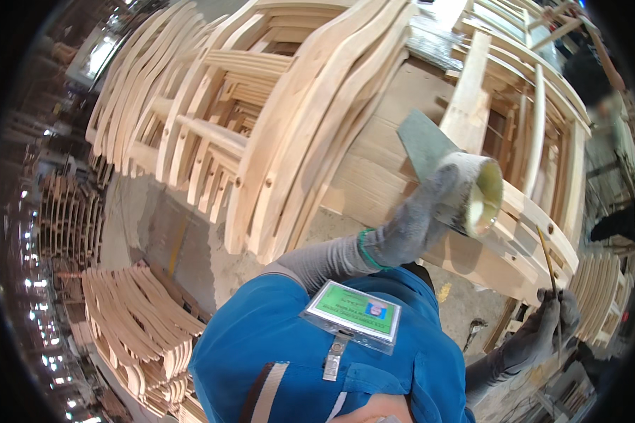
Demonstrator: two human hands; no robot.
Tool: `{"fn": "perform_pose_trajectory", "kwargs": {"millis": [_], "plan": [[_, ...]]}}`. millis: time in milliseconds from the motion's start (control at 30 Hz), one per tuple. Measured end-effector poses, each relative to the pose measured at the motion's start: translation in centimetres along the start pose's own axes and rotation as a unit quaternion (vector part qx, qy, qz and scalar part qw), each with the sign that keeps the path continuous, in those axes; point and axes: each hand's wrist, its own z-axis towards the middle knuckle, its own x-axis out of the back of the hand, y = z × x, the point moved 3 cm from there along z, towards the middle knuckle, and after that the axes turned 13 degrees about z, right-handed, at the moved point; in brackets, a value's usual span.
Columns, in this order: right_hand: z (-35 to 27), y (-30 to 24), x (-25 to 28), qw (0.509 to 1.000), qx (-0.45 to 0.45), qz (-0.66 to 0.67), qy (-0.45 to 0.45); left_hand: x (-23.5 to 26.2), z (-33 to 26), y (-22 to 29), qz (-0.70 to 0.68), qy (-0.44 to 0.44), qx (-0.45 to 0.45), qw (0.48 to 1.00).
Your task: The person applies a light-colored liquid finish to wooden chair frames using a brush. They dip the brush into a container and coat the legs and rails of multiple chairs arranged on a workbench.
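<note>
My left hand [413, 218], in a grey glove with a green cuff edge, is closed around a white cup [458, 166] with a yellowish inside. The cup is tilted, and its mouth points to the right. A flat grey-green sheet [425, 141], perhaps sandpaper, sticks out beyond the same hand; how it is held is hidden. At the lower right my right hand [547, 324], also gloved, pinches a thin yellowish-brown stick [545, 252] pointing up and away. Right of the cup lies a pale wooden frame [536, 229] with curved rails; the stick's tip appears close to its edge.
Curved wooden chair frames [289, 141] stand packed together at the left and ahead. Brown cardboard [374, 151] lies beneath the work. More curved parts are stacked at the lower left [144, 317] and far right [596, 296]. Another person's arm [607, 60] shows at the upper right.
</note>
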Motion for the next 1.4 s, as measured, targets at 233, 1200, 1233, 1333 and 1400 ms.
{"fn": "perform_pose_trajectory", "kwargs": {"millis": [233, 1200, 1233, 1333, 1400], "plan": [[-6.6, 3.4, -5.3, 0.985, 0.096, -0.079, -0.117, 0.5, -2.4, -0.2, -0.134, -0.013, -0.016, 0.991], [-29.9, -7.1, -4.8, 0.993, 0.045, -0.07, 0.081, 6.0, -27.6, 9.0, -0.027, 0.032, 0.141, 0.989], [-31.0, -6.9, -4.9, 0.994, 0.035, -0.072, 0.079, 6.7, -29.4, 9.7, -0.014, 0.054, 0.166, 0.985], [-34.5, -6.4, -5.3, 0.993, -0.01, -0.075, 0.093, 9.2, -34.0, 13.2, 0.314, 0.083, 0.046, 0.945], [-36.5, -6.3, -6.4, 0.992, -0.049, -0.082, 0.079, 7.6, -36.8, 16.4, 0.091, 0.105, 0.148, 0.979]]}}
